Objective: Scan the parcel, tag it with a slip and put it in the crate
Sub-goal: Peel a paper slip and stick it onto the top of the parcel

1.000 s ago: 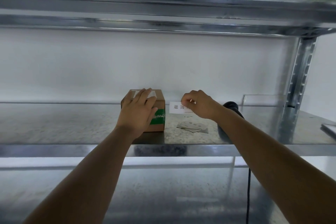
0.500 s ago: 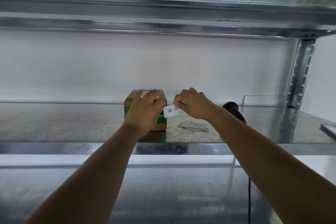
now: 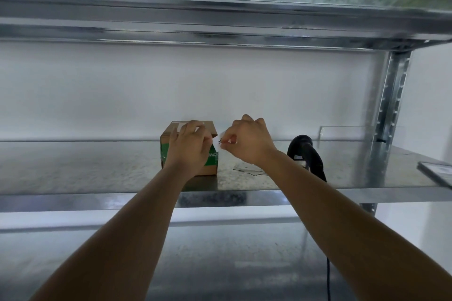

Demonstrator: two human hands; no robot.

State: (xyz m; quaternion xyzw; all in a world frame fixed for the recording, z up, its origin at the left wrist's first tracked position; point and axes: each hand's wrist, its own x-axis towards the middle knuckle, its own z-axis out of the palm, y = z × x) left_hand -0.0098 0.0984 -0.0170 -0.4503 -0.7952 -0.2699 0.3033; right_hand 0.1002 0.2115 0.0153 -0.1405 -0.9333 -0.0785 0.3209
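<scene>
A small brown cardboard parcel [image 3: 171,139] with green print stands on the metal shelf [image 3: 97,168]. My left hand [image 3: 187,148] lies over its top and front, gripping it. My right hand [image 3: 247,142] pinches a white slip [image 3: 218,142] with black print, held at the parcel's upper right corner, close to my left fingertips. More slips [image 3: 247,170] lie flat on the shelf under my right wrist. A black handheld scanner [image 3: 305,151] stands on the shelf to the right, its cable hanging down. No crate is visible.
A clear plastic holder [image 3: 347,133] stands at the back right by the shelf's upright post [image 3: 391,105]. A dark flat object [image 3: 435,172] lies at the far right edge. An upper shelf [image 3: 220,7] with cardboard boxes runs overhead. A lower shelf [image 3: 220,264] lies below.
My right hand has carried the slip leftward from above the loose slips to the parcel's right corner. My left hand has stayed on the parcel.
</scene>
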